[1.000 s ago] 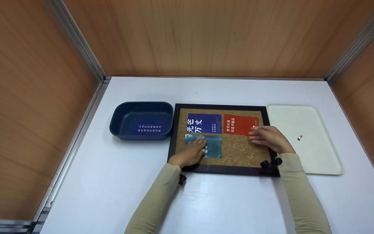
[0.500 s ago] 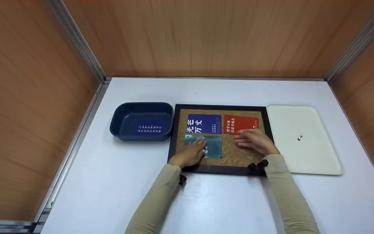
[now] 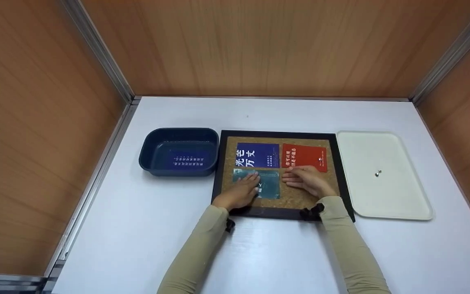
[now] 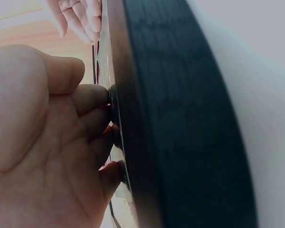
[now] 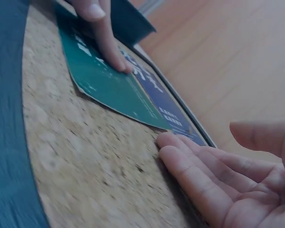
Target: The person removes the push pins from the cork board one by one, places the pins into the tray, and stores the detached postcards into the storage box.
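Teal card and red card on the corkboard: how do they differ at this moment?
The teal card lies in the board's near left part; the red card lies far right.
The left hand rests on the teal card, covering part of it; the red card is mostly uncovered.
Shared: both lie on the corkboard and carry white lettering.

Teal rectangular card point(image 3: 271, 185): print partly hidden from me by the left fingers point(image 3: 252, 178).
Right fingers point(image 5: 194, 178): cut off at my left wrist view's top edge; whether they touch the brown cork board point(image 3: 292, 201), I cannot tell.
Small silvery pieces point(image 3: 377, 174): too small for me to identify.
Khaki cloth sleeves point(image 3: 194, 249): cut off at my head view's bottom edge.
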The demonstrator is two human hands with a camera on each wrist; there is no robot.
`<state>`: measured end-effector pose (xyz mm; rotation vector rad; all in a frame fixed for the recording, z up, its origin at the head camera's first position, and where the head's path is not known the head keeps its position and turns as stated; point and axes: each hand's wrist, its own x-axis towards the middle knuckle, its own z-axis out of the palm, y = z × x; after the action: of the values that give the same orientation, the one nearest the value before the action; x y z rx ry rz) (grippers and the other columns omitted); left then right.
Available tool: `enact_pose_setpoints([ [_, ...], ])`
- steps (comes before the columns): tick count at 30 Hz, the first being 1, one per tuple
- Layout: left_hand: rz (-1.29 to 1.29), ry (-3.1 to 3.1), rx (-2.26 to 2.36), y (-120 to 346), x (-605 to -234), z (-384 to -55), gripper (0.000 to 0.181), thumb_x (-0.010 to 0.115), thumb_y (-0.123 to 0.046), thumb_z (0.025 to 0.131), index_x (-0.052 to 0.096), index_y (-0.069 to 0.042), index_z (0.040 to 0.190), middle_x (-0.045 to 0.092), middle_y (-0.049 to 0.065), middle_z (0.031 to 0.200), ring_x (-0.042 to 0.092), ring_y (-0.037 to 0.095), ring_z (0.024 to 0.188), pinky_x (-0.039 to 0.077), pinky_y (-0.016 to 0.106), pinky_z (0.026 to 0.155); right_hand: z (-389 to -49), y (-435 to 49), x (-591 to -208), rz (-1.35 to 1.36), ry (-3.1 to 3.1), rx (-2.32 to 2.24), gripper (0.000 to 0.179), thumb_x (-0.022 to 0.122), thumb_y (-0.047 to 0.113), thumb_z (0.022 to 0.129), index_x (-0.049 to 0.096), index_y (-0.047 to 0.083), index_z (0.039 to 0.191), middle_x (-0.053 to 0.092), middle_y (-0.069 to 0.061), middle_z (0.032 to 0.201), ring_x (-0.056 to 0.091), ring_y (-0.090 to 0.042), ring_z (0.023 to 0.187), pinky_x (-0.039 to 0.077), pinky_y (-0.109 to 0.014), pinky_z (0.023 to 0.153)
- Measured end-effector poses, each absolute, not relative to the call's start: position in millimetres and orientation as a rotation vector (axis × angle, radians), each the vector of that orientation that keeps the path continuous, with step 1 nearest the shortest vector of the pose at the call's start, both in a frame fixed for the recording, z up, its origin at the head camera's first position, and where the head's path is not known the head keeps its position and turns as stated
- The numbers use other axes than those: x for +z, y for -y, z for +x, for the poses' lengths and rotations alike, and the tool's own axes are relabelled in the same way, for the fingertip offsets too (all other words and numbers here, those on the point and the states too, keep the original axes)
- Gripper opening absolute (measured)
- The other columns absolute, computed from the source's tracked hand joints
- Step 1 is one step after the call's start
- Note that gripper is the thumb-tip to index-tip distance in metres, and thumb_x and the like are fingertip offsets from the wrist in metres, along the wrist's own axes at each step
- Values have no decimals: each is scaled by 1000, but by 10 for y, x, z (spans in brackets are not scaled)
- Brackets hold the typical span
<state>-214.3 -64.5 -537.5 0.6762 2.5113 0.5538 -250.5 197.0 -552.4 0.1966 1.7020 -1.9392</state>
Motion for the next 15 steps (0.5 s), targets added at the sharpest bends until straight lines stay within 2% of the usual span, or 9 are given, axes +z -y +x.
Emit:
enact_pose_setpoints([
  [15, 672, -2516, 540, 629, -5384, -2141, 52, 26, -29, 107, 19, -9, 154, 11, 4, 162, 8, 21, 150, 10, 43, 123, -2476, -1884, -5554, 212, -1693, -1974, 41, 43, 10, 102, 44, -12, 136, 70, -17, 109, 70, -19, 97, 56, -30, 88],
])
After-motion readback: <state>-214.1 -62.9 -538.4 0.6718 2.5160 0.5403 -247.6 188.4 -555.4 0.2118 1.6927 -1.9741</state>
